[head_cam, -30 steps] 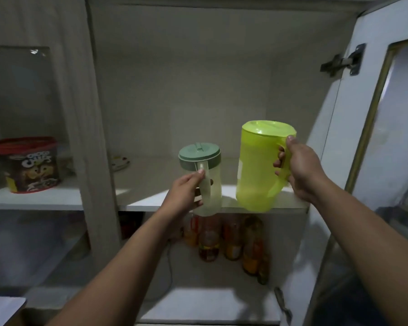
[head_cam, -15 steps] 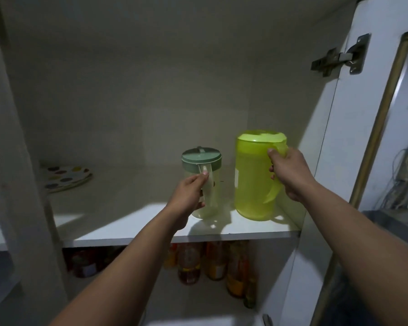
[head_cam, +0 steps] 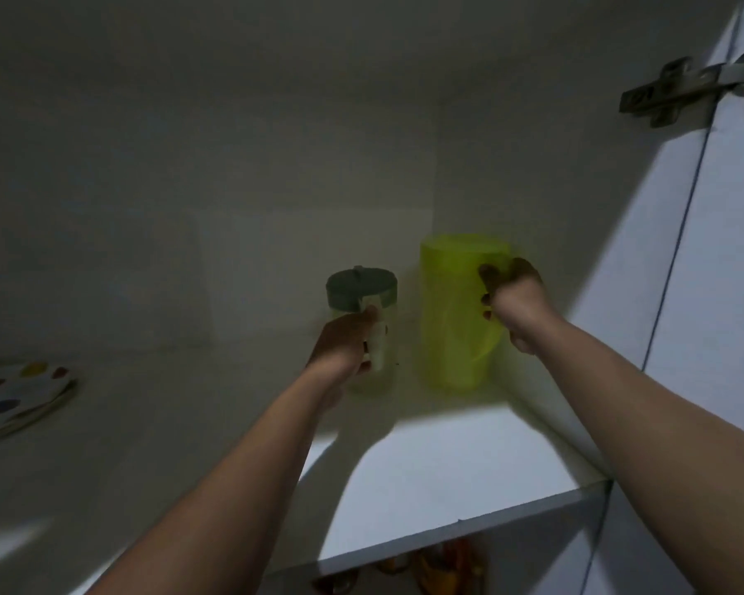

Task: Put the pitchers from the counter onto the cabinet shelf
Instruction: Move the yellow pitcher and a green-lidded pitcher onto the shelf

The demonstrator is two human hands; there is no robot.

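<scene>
Lime-green pitcher (head_cam: 456, 319) stands upright deep on the cabinet shelf (head_cam: 447, 474), right hand (head_cam: 514, 304) curled tight around its handle on the near side. Just beside it, the smaller clear pitcher (head_cam: 368, 328) with the grey-green lid (head_cam: 361, 287), left hand (head_cam: 346, 343) wrapped on its handle. Both bases look seated, though blur makes that uncertain. Release means pulling straight back toward the body.

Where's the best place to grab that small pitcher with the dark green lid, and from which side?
Take the small pitcher by its pale handle, coming from the front, the open side of the cabinet. It stands upright with the handle facing outward, and the left hand is wrapped around it that way. The yellow-green pitcher stands close on its right, so a side approach looks cramped.
</scene>
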